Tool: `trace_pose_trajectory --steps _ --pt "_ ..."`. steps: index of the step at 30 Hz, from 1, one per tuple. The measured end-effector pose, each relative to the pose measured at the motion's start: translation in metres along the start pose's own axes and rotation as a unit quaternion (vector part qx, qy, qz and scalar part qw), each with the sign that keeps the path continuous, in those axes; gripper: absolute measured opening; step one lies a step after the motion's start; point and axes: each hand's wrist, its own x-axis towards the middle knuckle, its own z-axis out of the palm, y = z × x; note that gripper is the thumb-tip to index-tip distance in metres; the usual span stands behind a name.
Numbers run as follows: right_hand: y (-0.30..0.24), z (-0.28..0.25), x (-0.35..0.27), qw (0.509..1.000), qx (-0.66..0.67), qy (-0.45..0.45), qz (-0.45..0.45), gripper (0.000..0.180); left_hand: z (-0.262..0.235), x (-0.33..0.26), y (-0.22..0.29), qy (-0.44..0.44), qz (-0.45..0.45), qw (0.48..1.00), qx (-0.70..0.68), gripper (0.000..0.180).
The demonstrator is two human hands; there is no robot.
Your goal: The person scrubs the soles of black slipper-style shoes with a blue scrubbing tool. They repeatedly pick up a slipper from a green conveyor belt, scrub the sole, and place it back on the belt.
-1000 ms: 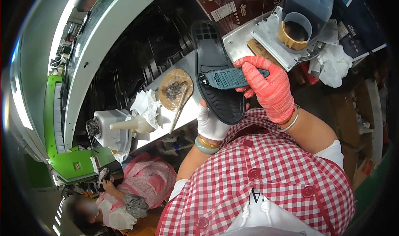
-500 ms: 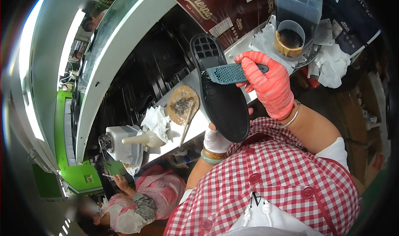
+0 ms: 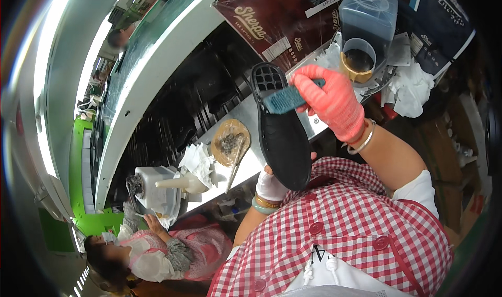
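A black shoe sole (image 3: 285,145) is held up in front of me, its rounded near end low and its gridded cavities at the far end. My left hand (image 3: 271,186), in a white glove with bare fingertips, grips the near end from underneath; most of its fingers are hidden behind the sole. In a pinkish-red knit glove, my right hand (image 3: 334,101) is closed around a teal brush (image 3: 285,99). The brush lies across the sole just below the cavities, its tip at the left rim. Whether its working face touches the sole cannot be made out.
Left of the sole, a round tan lid (image 3: 218,149) with dark residue and a stick rests on the bench beside crumpled white tissue (image 3: 196,160) and a white nozzled container (image 3: 157,184). Far right stand a jug (image 3: 368,15) and a cup (image 3: 361,51) of dark liquid. A person (image 3: 151,255) works at left.
The sole has dropped a little toward me and stands slightly more upright. My right hand and the brush have shifted slightly left and down, with the brush tilted more. The person at left has leaned in.
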Motion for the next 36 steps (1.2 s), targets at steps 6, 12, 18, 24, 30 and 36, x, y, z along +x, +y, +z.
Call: trace_pose_trajectory --steps 6,12,18,24,30,36 --pt "0.019 0.003 -0.036 0.996 0.034 -0.009 0.081 0.020 -0.013 0.009 -0.004 -0.014 0.027 0.999 -0.015 0.092" --pt "0.024 0.006 -0.050 0.994 0.047 -0.022 0.100 0.019 -0.016 0.007 -0.009 0.060 0.044 0.997 -0.015 0.085" --pt "0.023 0.011 -0.063 0.989 0.040 -0.043 0.136 0.018 -0.020 0.010 -0.011 0.095 0.056 0.992 -0.056 0.082" --pt "0.027 0.015 -0.071 0.985 0.000 -0.087 0.146 0.017 -0.024 0.004 -0.007 0.116 0.045 0.981 -0.148 0.072" --pt "0.031 0.016 -0.062 0.971 -0.021 -0.194 0.141 0.020 -0.036 -0.003 -0.008 0.058 0.074 0.993 -0.066 0.058" --pt "0.038 0.030 -0.036 0.939 -0.101 -0.324 0.055 0.027 -0.067 -0.006 -0.001 0.038 -0.032 0.981 -0.189 0.070"
